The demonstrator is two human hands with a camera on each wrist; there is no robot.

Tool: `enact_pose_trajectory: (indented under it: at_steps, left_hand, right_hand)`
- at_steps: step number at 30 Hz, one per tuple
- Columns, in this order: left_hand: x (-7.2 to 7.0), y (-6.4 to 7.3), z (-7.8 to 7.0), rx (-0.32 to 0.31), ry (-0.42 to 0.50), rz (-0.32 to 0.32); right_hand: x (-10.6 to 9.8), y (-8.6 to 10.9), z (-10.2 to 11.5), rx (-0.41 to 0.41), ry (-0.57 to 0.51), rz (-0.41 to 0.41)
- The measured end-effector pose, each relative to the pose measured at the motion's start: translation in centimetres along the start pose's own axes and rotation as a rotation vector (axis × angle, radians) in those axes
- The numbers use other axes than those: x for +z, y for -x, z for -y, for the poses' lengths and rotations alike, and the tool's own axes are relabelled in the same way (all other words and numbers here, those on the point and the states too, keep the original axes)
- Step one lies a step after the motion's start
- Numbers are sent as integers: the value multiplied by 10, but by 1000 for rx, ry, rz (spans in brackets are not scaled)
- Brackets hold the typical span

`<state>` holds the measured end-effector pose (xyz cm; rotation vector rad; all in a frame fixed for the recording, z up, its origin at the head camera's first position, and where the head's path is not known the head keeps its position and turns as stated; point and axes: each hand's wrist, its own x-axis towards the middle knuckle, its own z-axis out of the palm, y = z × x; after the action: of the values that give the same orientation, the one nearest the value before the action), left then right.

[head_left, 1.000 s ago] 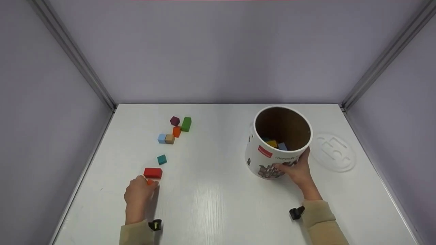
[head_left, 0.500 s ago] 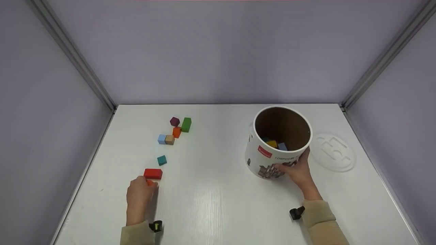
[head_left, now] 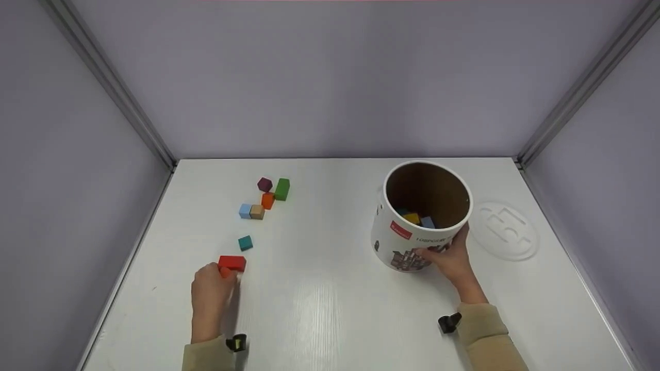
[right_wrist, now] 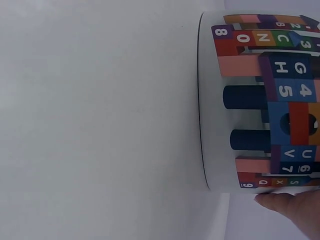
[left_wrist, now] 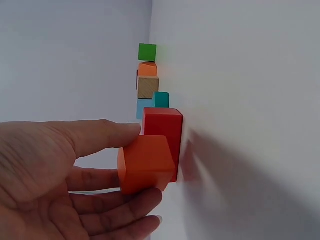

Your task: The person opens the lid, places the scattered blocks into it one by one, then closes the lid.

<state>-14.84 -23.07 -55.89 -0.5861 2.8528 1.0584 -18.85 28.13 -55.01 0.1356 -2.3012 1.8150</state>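
The left hand (head_left: 211, 296) pinches a flat-faced orange block (left_wrist: 146, 162) between thumb and fingers, near the left edge of the white, faintly grained table (head_left: 319, 309); a smooth, rectangular red block (head_left: 234, 263) lies just beyond, contact between the two being unclear; a teal block (head_left: 245, 243) and a wood-grained tan cube (head_left: 257, 212) lie farther toward the back left corner; the right hand (head_left: 451, 264) grips a printed white cylindrical bucket (head_left: 382, 239), thumb against the wall, remaining fingers partly hidden; the open, brown-lined bucket contains yellow (head_left: 412, 218) and blue (head_left: 427, 222) blocks; a clear, embossed round lid (head_left: 504, 230) lies between bucket and right edge.
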Motion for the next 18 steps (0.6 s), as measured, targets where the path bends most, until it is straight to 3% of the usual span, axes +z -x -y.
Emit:
enact_pose_trajectory:
  at_steps: [9,14,18]
  left_hand:
    - [-5,5,-15,43,27,-72]
    - [-8,6,-30,80,54,-120]
    - [-7,5,-43,166,77,-191]
  right_hand:
    - [-2,-1,-14,37,10,-8]
    - [-1,-2,-10,47,13,-6]
    - [0,1,7,39,11,2]
